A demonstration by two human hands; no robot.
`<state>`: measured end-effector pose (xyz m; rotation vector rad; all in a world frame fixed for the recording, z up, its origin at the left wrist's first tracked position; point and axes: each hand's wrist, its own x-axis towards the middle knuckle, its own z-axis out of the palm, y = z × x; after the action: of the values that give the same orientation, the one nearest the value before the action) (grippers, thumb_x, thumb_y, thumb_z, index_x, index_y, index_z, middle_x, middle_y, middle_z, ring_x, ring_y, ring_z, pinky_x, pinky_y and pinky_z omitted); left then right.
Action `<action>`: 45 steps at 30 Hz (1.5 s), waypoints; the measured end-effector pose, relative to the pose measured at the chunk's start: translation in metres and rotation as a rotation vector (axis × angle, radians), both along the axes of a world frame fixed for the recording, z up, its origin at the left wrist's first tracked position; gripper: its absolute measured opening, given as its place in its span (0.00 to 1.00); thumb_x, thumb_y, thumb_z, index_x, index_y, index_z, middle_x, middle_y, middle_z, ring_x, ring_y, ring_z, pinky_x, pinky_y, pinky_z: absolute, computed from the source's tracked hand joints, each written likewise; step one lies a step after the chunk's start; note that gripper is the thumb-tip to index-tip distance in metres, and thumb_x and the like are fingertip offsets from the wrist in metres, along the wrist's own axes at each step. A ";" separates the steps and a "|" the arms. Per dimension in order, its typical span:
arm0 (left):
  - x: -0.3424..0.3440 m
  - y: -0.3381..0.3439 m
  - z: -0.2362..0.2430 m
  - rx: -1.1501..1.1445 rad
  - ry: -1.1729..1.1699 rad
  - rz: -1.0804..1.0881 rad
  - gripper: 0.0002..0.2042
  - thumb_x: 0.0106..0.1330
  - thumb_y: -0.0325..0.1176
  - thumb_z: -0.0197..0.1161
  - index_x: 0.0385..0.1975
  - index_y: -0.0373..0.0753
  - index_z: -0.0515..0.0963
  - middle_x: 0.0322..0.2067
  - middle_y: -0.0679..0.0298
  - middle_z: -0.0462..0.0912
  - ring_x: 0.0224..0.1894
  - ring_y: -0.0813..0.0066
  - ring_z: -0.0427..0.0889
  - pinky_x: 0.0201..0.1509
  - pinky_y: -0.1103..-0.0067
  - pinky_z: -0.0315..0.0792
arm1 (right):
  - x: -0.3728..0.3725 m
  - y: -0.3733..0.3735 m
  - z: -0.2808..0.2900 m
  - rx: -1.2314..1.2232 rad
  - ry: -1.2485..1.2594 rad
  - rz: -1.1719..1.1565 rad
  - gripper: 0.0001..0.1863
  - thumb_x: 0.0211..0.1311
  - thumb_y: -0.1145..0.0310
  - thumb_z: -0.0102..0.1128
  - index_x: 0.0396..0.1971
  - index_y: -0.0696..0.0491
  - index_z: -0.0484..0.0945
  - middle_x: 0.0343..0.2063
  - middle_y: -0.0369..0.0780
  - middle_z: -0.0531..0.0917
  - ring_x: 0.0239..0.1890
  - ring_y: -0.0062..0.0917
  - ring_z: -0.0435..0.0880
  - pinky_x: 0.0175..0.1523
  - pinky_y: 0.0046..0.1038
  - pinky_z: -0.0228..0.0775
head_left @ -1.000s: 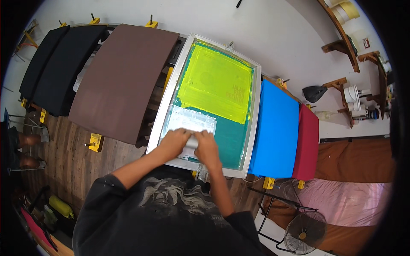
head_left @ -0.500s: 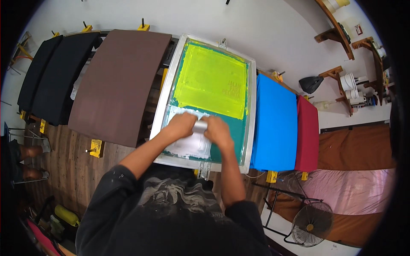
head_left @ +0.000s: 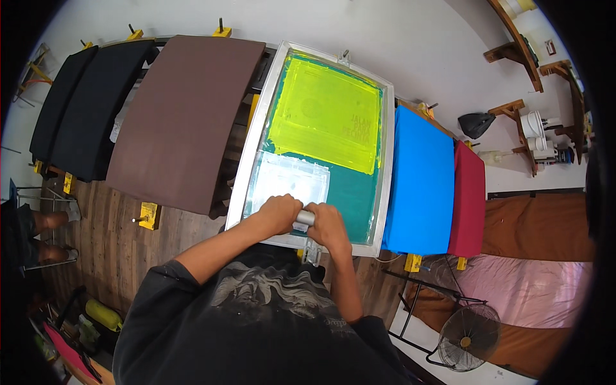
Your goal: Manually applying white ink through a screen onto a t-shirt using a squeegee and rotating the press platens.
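Note:
Both hands grip the grey bar handle of a squeegee (head_left: 305,219) close to the near end of a screen printing frame (head_left: 387,160). My left hand (head_left: 278,214) is wrapped round its left part, and my right hand (head_left: 329,224) closes on the right part. The blade is hidden under the hands. Inside the frame lies teal mesh (head_left: 353,200). Bright yellow-green ink (head_left: 324,115) covers its far part, and a white ink patch (head_left: 292,179) lies at the near left, just beyond my hands.
To the left are a brown fabric-covered board (head_left: 186,122) and two black ones (head_left: 119,109). A blue board (head_left: 420,186) and a dark red one (head_left: 468,199) stand right. Yellow clamps (head_left: 149,216) jut out. A fan (head_left: 466,340) stands lower right; another person's legs (head_left: 48,222) show far left.
Both hands have pulled the squeegee toward me, down the white patch to the frame's near end. More of the white patch now shows. The whole view has shifted slightly.

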<state>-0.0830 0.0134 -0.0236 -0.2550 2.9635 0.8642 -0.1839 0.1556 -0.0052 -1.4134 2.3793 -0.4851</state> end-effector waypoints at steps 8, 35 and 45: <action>-0.018 -0.063 0.039 0.029 -0.130 0.098 0.12 0.48 0.25 0.64 0.35 0.40 0.82 0.34 0.49 0.84 0.40 0.52 0.83 0.45 0.65 0.78 | -0.032 -0.070 0.022 0.043 0.059 0.083 0.12 0.42 0.75 0.61 0.32 0.53 0.82 0.30 0.49 0.84 0.37 0.45 0.83 0.43 0.42 0.76; 0.011 -0.022 -0.004 0.083 0.301 0.138 0.18 0.48 0.17 0.57 0.42 0.33 0.79 0.40 0.48 0.81 0.39 0.49 0.82 0.44 0.64 0.77 | -0.002 -0.031 -0.006 -0.091 0.123 0.014 0.23 0.40 0.82 0.60 0.42 0.55 0.75 0.39 0.48 0.77 0.42 0.46 0.74 0.48 0.41 0.70; 0.051 0.007 0.012 0.093 0.100 0.089 0.17 0.47 0.21 0.62 0.41 0.36 0.76 0.35 0.52 0.79 0.39 0.51 0.81 0.42 0.63 0.76 | 0.027 0.003 0.007 -0.039 -0.035 0.095 0.27 0.36 0.82 0.60 0.45 0.56 0.76 0.41 0.46 0.78 0.45 0.44 0.74 0.53 0.38 0.69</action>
<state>-0.0315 0.0201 -0.0114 -0.3525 3.0127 1.0523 -0.1569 0.1585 0.0021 -1.5140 2.2746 -0.5293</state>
